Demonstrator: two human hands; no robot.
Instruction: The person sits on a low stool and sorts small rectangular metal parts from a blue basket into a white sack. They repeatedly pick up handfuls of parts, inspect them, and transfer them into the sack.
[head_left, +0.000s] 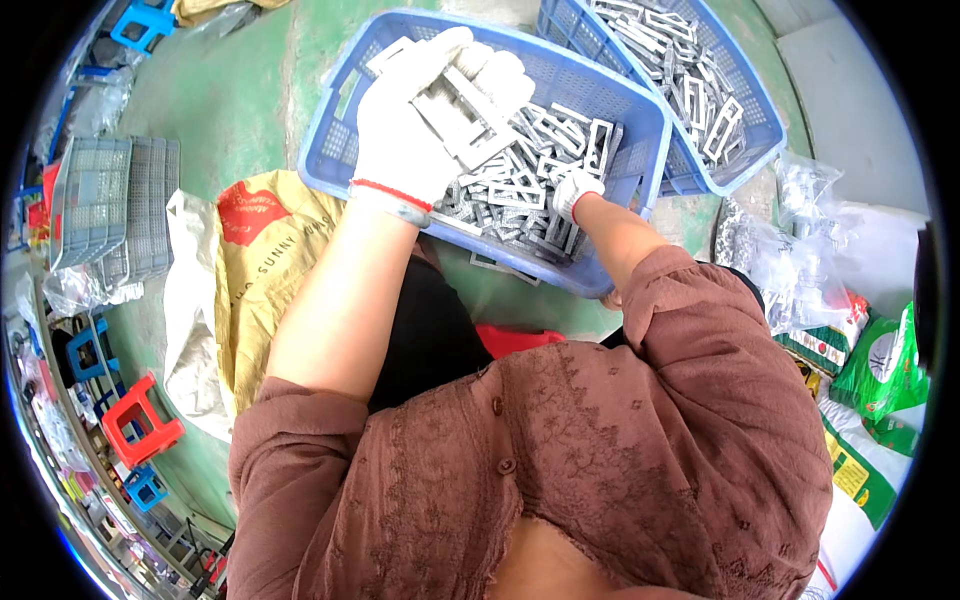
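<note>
Our left hand [415, 120], white-gloved, raised over blue plastic basket [335, 140], fingers closed around stack of grey rectangular metal frames [465, 105]. Our right hand [575, 190] below-right, buried in loose frame pile [520, 190]; grip unclear. Second blue basket [760, 110] beyond right hand.

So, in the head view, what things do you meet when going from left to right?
Grey crates → yellow sack → left hand holding grey metal frames → right hand in the near blue basket → second blue basket → clear plastic bags → green packets.
</note>
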